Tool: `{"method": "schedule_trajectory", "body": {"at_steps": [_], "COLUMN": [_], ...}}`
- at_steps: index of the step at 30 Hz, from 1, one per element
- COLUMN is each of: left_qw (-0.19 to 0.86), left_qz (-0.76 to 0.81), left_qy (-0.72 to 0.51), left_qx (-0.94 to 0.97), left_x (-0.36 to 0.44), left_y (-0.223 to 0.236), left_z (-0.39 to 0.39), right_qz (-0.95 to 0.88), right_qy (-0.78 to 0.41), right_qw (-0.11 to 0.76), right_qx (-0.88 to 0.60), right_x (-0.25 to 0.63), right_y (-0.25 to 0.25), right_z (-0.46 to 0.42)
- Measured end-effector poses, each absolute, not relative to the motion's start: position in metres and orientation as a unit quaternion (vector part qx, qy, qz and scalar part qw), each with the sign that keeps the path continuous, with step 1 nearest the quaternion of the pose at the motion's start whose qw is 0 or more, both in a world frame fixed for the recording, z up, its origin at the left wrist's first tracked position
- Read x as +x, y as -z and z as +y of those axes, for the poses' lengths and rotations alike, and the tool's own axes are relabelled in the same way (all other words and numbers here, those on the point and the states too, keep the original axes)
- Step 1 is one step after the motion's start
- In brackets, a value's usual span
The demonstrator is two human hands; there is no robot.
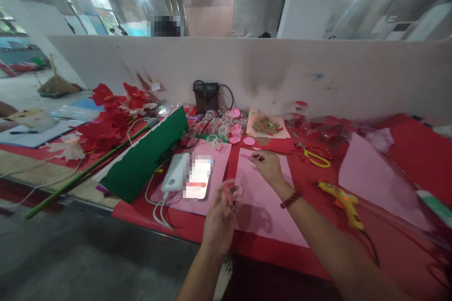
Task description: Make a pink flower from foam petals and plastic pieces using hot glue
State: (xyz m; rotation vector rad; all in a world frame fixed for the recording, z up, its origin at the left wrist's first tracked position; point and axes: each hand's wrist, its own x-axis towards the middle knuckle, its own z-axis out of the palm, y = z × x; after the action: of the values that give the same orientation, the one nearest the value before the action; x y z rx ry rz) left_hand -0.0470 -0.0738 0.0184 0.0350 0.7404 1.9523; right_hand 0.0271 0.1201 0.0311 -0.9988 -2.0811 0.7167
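My left hand (pixel 219 221) is closed around a small clear plastic cup (pixel 233 190) with a pinkish-red rim, held above the table's front part. Farther out, my right hand (pixel 266 167), with a beaded bracelet on the wrist, has thumb and fingertips pinched together over a pink sheet (pixel 263 207); anything between them is too small to make out. Just beyond those fingers lie pink paper discs (pixel 249 141). Behind them is a pile of similar clear cups (pixel 223 129), some with pink in them.
Right of my arm rest a yellow glue gun (pixel 344 202) and yellow-handled scissors (pixel 318 157). On the left are a phone (pixel 199 178), a white power bank (pixel 175 171) with cables, a leaning green board (pixel 148 160) and red paper flowers (pixel 109 122). A black bag (pixel 206 96) stands against the partition.
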Motion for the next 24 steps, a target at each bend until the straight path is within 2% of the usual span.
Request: {"method": "schedule_trajectory", "body": {"at_steps": [3, 5, 11, 14, 18, 24], "left_qw": [0.518, 0.531, 0.551, 0.543, 0.538, 0.535], "left_qz": [0.313, 0.316, 0.297, 0.314, 0.32, 0.332], "left_qy": [-0.795, -0.786, -0.777, -0.777, -0.776, -0.769], "left_qx": [0.029, 0.037, 0.071, 0.062, 0.075, 0.11], "left_x": [-0.029, -0.015, 0.02, 0.028, 0.028, 0.023], "left_y": [-0.028, -0.029, -0.038, -0.044, -0.044, -0.038], "left_z": [-0.041, -0.027, -0.033, -0.044, -0.047, -0.034], "right_qz": [-0.741, -0.739, -0.841, -0.857, -0.869, -0.879], "right_qy": [-0.317, -0.297, -0.061, 0.008, 0.042, -0.009], "right_qw": [0.464, 0.503, 0.49, 0.471, 0.448, 0.418], "right_qx": [-0.367, -0.336, -0.222, -0.208, -0.203, -0.228], "right_x": [0.074, 0.099, 0.143, 0.151, 0.152, 0.149], "right_y": [-0.033, -0.033, -0.027, -0.022, -0.016, -0.012], "right_z": [0.087, 0.063, 0.021, 0.018, 0.018, 0.019]}}
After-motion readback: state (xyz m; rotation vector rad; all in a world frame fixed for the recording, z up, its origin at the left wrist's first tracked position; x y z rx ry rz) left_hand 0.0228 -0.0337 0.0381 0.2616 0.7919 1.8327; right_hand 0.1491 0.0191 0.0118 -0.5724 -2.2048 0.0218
